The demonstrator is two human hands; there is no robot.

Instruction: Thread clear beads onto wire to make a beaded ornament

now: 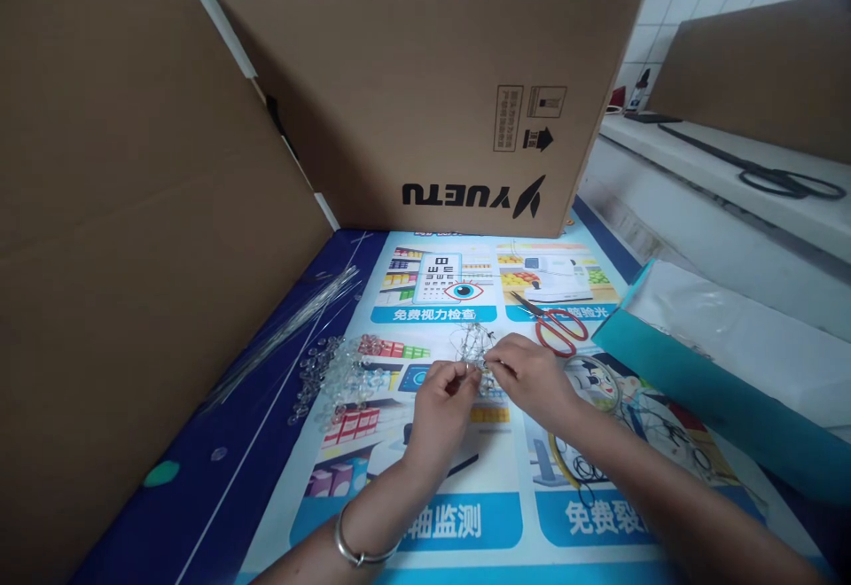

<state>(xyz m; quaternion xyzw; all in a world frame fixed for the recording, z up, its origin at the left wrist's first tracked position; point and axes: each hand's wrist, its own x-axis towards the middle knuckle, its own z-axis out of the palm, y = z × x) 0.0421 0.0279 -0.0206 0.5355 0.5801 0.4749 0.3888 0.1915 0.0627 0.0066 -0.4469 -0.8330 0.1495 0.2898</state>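
Note:
A small tangle of thin wire with clear beads is between my two hands, above the printed sheet. My left hand pinches its near edge with thumb and forefinger. From the right, my right hand is closed in a pinch at the wire's side; its fingertips almost meet the left ones. A loose pile of clear round beads lies left of my left hand. Beyond my right hand rest red-handled scissors, blades pointing up and left. Coils of dark wire lie partly under my right forearm.
A bundle of straight thin wires lies at the left. Upright cardboard walls the back and left. A teal box with white lining stands at the right. Black scissors rest on a ledge beyond it.

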